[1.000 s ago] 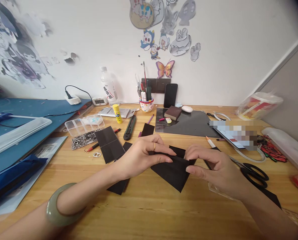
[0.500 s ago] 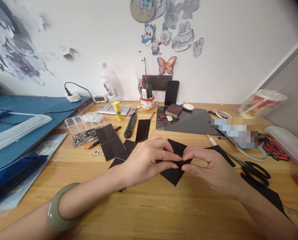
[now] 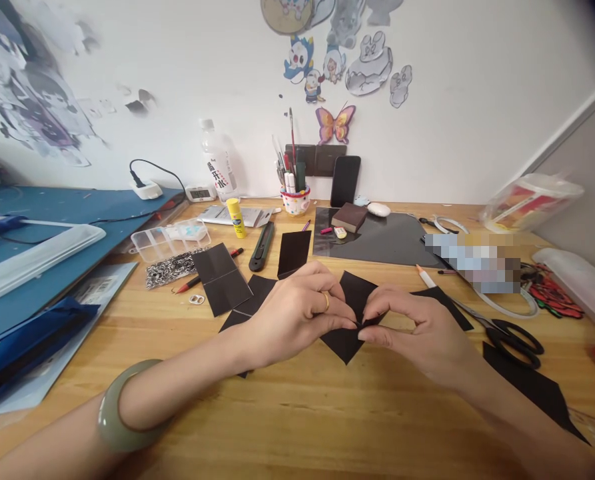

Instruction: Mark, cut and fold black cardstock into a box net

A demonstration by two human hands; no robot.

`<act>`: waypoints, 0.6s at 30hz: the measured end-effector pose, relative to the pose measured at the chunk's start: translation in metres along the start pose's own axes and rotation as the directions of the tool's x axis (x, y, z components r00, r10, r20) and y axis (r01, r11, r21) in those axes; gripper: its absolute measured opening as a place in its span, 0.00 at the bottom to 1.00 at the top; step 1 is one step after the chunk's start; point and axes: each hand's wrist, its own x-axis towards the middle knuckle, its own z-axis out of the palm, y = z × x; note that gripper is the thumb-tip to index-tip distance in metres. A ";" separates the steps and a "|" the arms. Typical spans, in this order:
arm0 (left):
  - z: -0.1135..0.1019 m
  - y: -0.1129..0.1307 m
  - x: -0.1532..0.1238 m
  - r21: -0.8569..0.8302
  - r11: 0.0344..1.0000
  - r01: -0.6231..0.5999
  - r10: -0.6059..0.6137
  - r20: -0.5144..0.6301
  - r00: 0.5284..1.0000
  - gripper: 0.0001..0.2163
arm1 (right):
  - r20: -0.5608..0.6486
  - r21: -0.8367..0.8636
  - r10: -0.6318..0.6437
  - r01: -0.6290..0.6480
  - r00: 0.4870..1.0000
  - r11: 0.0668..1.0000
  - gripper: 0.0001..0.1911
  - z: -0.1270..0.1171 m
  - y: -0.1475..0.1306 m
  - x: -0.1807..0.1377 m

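Note:
My left hand (image 3: 297, 310), with a gold ring, is closed and pinches a piece of black paper (image 3: 346, 347) with thumb and fingertips. Close beside it, my right hand (image 3: 414, 327) pinches the same paper between thumb and index finger. The paper stands out above and below the fingertips; its middle is hidden behind them. Under and behind my left hand lie more black pieces (image 3: 257, 293). A creased black card (image 3: 221, 280) lies to the left, and a smaller black rectangle (image 3: 294, 253) lies beyond the hand.
Black-handled scissors (image 3: 514, 340) and a black paper scrap (image 3: 532, 387) lie right. Behind the hands are a utility knife (image 3: 262, 248), a yellow glue stick (image 3: 236, 219), a pen cup (image 3: 296, 200), a phone (image 3: 346, 181) and a dark sheet (image 3: 392, 240). A compartment box (image 3: 170, 243) stands left.
Both hands stay on the black paper; the left fingers have curled in and the fingertips have shifted slightly. The whole view has moved a little.

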 end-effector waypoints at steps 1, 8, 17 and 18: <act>0.000 0.000 0.000 -0.002 1.000 0.000 0.000 0.001 1.000 0.06 | 0.006 0.005 -0.010 0.010 1.000 1.000 0.07 0.000 0.001 0.000; 0.003 0.000 -0.001 -0.009 1.000 -0.009 0.009 -0.005 1.000 0.05 | 0.031 -0.009 0.021 -0.020 0.999 1.000 0.06 -0.001 -0.002 -0.001; 0.001 0.003 0.001 -0.088 0.996 0.026 -0.023 0.035 0.999 0.05 | 0.056 -0.006 -0.003 0.004 0.998 1.000 0.06 -0.002 -0.006 0.000; 0.001 0.003 0.001 -0.114 0.993 0.031 -0.027 0.037 0.999 0.04 | 0.059 0.008 0.006 -0.006 0.998 1.000 0.06 -0.002 -0.007 0.000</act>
